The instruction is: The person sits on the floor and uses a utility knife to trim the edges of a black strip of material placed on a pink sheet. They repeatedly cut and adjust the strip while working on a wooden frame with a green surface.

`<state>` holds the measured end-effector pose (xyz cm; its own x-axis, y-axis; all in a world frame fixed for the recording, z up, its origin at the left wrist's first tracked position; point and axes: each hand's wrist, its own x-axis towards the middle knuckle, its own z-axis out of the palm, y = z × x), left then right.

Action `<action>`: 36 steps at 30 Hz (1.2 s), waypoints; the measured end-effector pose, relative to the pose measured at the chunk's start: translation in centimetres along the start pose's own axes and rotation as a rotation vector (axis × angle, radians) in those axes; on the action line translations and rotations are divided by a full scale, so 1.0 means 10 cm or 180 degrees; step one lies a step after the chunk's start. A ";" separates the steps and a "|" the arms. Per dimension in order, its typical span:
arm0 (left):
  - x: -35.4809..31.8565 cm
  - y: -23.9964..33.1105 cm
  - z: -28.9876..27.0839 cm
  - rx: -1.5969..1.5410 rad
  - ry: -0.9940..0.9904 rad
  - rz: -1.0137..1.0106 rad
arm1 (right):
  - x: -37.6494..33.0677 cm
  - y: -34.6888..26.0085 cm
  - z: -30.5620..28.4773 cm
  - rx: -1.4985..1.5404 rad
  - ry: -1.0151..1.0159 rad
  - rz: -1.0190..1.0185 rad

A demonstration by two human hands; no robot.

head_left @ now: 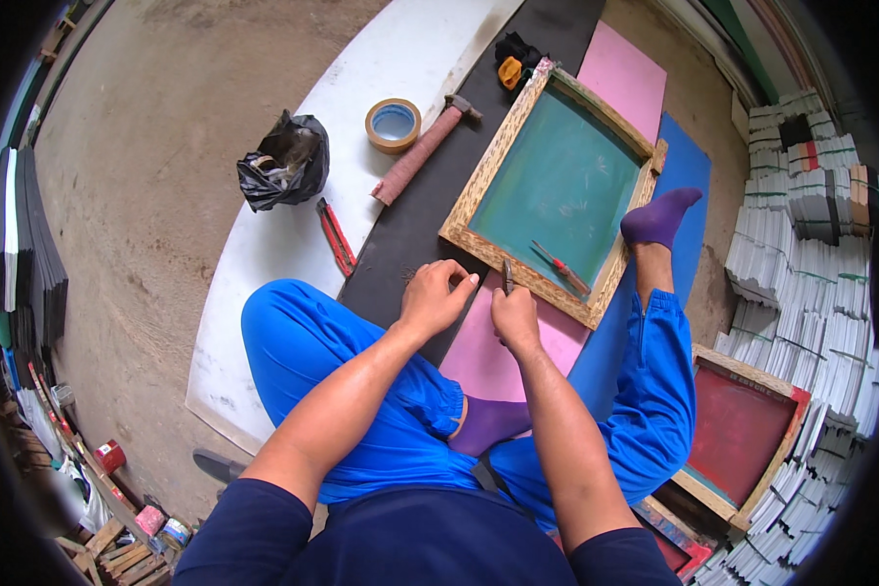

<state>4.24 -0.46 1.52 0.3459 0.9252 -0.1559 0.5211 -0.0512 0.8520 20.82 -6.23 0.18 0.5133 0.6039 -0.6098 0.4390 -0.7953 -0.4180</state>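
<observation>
Head camera, taking the middle of the view as the clock's centre: the person's sat cross-legged-ish, with a wooden frame with a green panel (560, 186) lying flat between 1 and 2 o'clock. Right hand (515, 317) has its grip wrapped round a slim dark metal tool (507, 276), tip up against the frame's near edge, though whether it's actually touching is hard to tell. Left hand (438, 296) is loosely curled over a long black sheet (381, 256), thumb close to the fingers; can't tell if that grip is pinching something tiny or just released.

A red-handled thin tool (564, 271) is parked inside the frame's near corner, presumably so it's handy and won't roll off. Purple-socked foot (661, 217) sits by the frame between 2 and 3 o'clock, maybe helping to steady it, but that's a guess.

Other gear's off the work but reachable: hammer with a pinkish wrapped handle (418, 156) at 12, tan tape roll (393, 146) near 11:30, red box cutter (336, 237) at 10, and an open black plastic bag (308, 181) between 10 and 11, probably upright to keep its contents in.
</observation>
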 end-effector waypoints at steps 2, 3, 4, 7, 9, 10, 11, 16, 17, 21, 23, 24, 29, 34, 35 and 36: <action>0.02 -0.03 0.00 0.0041 0.0081 0.0081 | -0.07 -0.05 0.04 0.0015 0.0158 -0.0070; 0.00 -0.04 0.01 0.0042 0.0044 -0.0022 | -0.15 -0.05 0.07 0.0008 0.0336 -0.0162; -0.01 -0.04 0.00 0.0055 0.0017 -0.0120 | -0.20 -0.08 0.10 0.0014 0.0511 -0.0265; 0.03 -0.08 -0.01 0.0054 0.0052 -0.0180 | -0.12 -0.06 0.10 0.0186 0.0657 -0.0361; 0.04 -0.11 -0.01 -0.0022 -0.0007 -0.0359 | -0.16 0.01 0.09 0.0195 0.0507 -0.0426; 0.04 -0.12 -0.03 -0.0076 -0.0075 -0.0561 | -0.20 0.03 0.10 0.0194 0.0417 -0.0473; 0.04 -0.13 -0.06 -0.0130 -0.0142 -0.0764 | -0.24 0.04 0.11 0.0191 0.0326 -0.0522; 0.05 -0.43 -0.10 -0.1132 -0.0555 -0.1405 | -0.50 0.05 0.46 0.0217 -0.0543 -0.1142; 0.05 -0.45 -0.15 -0.1278 -0.0748 -0.1674 | -0.49 0.05 0.53 0.0203 -0.0639 -0.1109; 0.02 -0.57 -0.28 -0.1651 -0.0573 -0.2050 | -0.53 -0.07 0.49 0.1456 -0.1775 -0.0564; 0.02 -0.58 -0.37 -0.2032 -0.0611 -0.2163 | -0.59 -0.13 0.38 0.1848 -0.2039 -0.0414; 0.02 -0.60 -0.40 -0.2142 -0.0639 -0.2218 | -0.57 -0.14 0.36 0.1736 -0.2105 -0.0459; 0.03 -0.71 -0.30 -0.1894 -0.0495 -0.2174 | -0.54 -0.15 0.36 0.2145 -0.2634 0.0038; -0.05 -0.51 -0.24 0.0608 0.0255 -0.1053 | -0.43 -0.02 0.25 0.1952 -0.2365 0.0063; -0.08 -0.34 -0.28 0.0947 0.0225 -0.1009 | -0.43 -0.01 0.17 0.1881 -0.2173 0.0059; -0.09 -0.23 -0.29 0.1072 0.0188 -0.0962 | -0.38 0.05 0.13 0.1967 -0.1933 -0.0013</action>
<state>0.51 -0.13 1.15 0.0993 0.9368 -0.3355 0.8199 0.1140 0.5610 18.08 -9.02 1.41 -0.0474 0.6139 -0.7879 -0.1299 -0.7859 -0.6045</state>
